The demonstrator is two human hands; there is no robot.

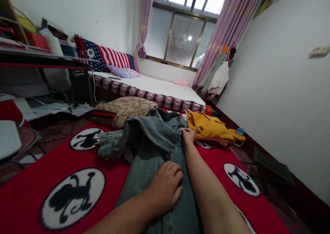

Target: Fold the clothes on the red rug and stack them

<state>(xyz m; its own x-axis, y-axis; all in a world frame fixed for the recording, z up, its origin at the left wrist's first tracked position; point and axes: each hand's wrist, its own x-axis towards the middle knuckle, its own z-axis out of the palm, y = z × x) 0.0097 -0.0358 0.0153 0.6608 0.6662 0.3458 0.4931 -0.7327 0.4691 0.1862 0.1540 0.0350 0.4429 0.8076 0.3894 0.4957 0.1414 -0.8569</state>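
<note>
Reaching forward, the right hand pinches denim; the left hand, loosely spread, rests palm-down on it

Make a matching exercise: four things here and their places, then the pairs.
Things:
1. blue-grey denim garment
2. mustard-yellow cloth garment
3. purple fabric curtains
4. red, white and blue flag-patterned cushion

Places:
A. left end of the white-sheeted bed
B. under the left hand
C. either side of the gold-framed window
D. just right of the denim

Pairs: 1-B, 2-D, 3-C, 4-A
</note>
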